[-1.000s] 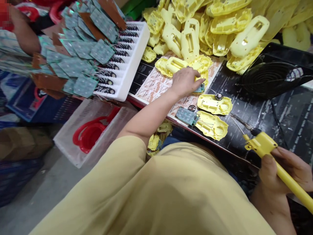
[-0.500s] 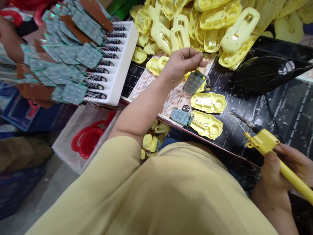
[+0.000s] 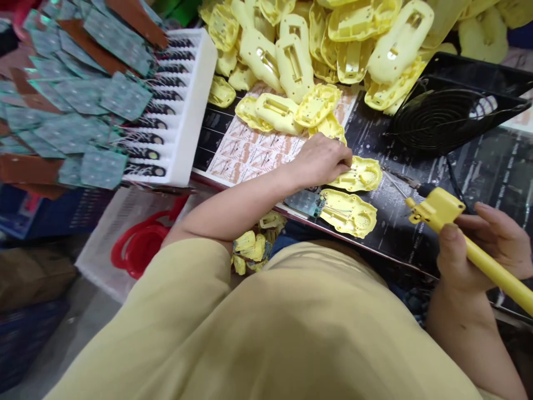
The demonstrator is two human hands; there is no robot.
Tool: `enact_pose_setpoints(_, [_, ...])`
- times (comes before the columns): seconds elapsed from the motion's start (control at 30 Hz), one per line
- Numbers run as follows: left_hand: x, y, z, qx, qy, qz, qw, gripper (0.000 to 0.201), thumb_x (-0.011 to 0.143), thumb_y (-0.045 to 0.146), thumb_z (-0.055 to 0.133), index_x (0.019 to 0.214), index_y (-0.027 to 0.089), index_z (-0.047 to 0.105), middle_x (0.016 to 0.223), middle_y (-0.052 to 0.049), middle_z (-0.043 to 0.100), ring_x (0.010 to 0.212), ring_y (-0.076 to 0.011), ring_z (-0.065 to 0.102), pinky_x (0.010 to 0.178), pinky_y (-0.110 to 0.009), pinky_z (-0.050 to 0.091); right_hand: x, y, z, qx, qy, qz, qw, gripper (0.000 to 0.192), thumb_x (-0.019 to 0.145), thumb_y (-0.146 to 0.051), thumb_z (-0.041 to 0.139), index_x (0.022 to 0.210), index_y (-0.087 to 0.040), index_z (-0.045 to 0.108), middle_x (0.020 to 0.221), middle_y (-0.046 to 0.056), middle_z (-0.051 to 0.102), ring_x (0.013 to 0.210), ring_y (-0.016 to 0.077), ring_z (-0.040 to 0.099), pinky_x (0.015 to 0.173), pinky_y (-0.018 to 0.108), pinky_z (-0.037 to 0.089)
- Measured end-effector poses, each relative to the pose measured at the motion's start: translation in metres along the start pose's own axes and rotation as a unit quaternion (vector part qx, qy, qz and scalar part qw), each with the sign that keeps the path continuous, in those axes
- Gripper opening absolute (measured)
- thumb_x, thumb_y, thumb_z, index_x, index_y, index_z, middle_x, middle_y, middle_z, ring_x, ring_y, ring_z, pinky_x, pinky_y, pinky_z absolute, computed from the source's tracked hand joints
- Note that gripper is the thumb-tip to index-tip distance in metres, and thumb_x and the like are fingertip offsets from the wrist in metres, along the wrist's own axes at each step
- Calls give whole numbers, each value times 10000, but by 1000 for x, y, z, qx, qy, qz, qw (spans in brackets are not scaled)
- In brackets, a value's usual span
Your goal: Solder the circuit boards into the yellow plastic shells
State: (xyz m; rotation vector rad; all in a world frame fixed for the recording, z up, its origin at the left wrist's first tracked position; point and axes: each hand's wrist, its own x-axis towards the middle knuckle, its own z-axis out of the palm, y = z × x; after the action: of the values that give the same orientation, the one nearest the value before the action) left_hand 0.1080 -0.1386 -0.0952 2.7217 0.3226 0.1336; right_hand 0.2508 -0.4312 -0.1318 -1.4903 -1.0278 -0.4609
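Observation:
My left hand (image 3: pixel 322 161) rests palm down, fingers bunched, on the left edge of a yellow plastic shell (image 3: pixel 362 173) that lies on the black mat. The green circuit board it carried is hidden beneath it. A second yellow shell (image 3: pixel 350 212) lies just nearer to me, with another green circuit board (image 3: pixel 306 203) touching its left side. My right hand (image 3: pixel 485 244) grips a yellow soldering iron (image 3: pixel 437 208). The iron's metal tip (image 3: pixel 395 180) points left and stops a little right of the first shell.
A heap of yellow shells (image 3: pixel 333 39) fills the back of the bench. At the left, a white tray (image 3: pixel 189 111) holds dark parts with wired green boards (image 3: pixel 83 94) hanging over it. A black fan grille (image 3: pixel 445 119) stands at back right. Below the bench sits a clear bin with red rings (image 3: pixel 137 244).
My left hand picked a circuit board off the bench, lifted it by its wire, then came down onto the yellow shell. My right hand has brought the soldering iron leftward toward that shell.

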Motion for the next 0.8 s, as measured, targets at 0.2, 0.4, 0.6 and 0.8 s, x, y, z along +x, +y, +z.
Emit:
enact_pose_setpoints(0.2, [4, 1, 10, 3, -30, 67, 997, 219, 1002, 206, 633, 999, 235, 849, 1029, -48, 848, 1037, -250, 765, 975, -395, 536, 2, -5, 2, -5, -7, 13, 1000, 477, 867, -307, 961, 1323, -330, 824, 1050, 5, 850, 721, 148, 794, 575, 187, 592])
enact_pose_setpoints(0.4, [5, 2, 3, -36, -18, 84, 996, 213, 1001, 234, 634, 1007, 260, 846, 1087, -18, 856, 1032, -227, 746, 1113, -462, 457, -3, -2, -10, -20, -35, 13, 999, 530, 863, -203, 918, 1366, -323, 802, 1084, 15, 865, 714, 165, 808, 522, 180, 562])
enact_pose_setpoints(0.6, [2, 12, -2, -43, -60, 16, 997, 191, 928, 254, 663, 917, 245, 854, 950, -15, 847, 976, -234, 748, 1106, -513, 435, 5, 2, -28, -40, -141, -16, 989, 506, 862, -246, 950, 1347, -289, 810, 1018, 42, 867, 718, 201, 817, 525, 217, 602])
enact_pose_setpoints(0.8, [3, 21, -8, -35, -92, -20, 995, 211, 869, 216, 656, 906, 226, 864, 994, -29, 858, 1030, -263, 777, 1122, -521, 457, 18, -7, -14, 5, -194, -76, 978, 161, 897, -204, 916, 932, -251, 766, 827, 8, 822, 656, 194, 793, 552, 240, 657])
